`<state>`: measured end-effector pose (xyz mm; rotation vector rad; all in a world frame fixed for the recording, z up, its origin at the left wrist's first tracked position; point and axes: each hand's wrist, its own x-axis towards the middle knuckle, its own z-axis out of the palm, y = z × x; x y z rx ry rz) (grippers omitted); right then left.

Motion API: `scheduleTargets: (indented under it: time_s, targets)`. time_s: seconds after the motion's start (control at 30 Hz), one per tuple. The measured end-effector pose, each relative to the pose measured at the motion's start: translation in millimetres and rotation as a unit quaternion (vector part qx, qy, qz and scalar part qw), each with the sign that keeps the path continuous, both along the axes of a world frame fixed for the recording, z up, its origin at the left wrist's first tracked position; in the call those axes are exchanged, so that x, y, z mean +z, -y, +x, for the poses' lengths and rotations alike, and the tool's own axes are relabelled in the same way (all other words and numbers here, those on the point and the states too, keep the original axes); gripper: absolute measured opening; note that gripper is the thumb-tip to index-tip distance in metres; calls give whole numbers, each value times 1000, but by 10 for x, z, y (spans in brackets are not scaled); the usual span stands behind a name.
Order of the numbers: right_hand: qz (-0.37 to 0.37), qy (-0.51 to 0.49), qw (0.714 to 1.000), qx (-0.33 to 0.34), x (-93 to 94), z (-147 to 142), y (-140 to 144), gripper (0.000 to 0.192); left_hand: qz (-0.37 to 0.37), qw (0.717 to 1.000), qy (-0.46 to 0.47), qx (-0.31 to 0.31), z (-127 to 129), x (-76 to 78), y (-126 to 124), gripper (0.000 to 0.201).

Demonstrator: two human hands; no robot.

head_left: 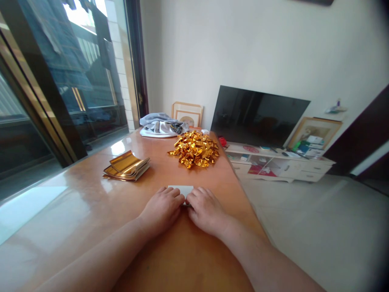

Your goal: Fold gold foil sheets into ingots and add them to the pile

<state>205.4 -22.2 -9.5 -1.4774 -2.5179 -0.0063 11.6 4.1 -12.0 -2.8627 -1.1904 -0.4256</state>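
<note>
A small pale sheet of paper (183, 189) lies on the table in front of me. My left hand (163, 207) covers its left side, fingers curled with the thumb at the near edge. On the other side, my right hand (206, 207) grips the paper the same way, and the two thumbs almost meet. The near edge looks slightly raised or folded, though the fingers hide most of it. Left of my hands sits a stack of gold foil sheets (126, 166), curling upward. Beyond my hands is a heap of folded gold foil pieces (196, 150).
The glossy wooden table (182, 259) has its right edge close to my right forearm. Crumpled grey cloth (161, 125) lies at its far end. Past it are a framed picture (187, 113), a television (258, 115) and a white cabinet (291, 168). A glass door (75, 73) stands left.
</note>
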Motion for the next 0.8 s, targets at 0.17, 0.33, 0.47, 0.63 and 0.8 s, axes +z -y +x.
scheduleTargets:
  time_s: [0.17,0.33,0.47,0.63,0.8]
  targets:
    - [-15,-7,1000,13,-36,38,-26,14,-73,996,41,15,-79,-28,-43,12]
    - [-24,-37,999,3,-21,66,-32,14,-141,987,66,36,-219,-1,-112,11]
    - [-49,-90,995,4,-33,103,-58,20,-175,979,94,33,-294,-27,-171,17]
    - [-75,-199,977,-16,-131,116,-144,26,-202,971,121,45,-320,-86,-245,22]
    - [-114,-257,959,-38,-247,132,-249,27,-227,959,139,94,-340,-141,-312,19]
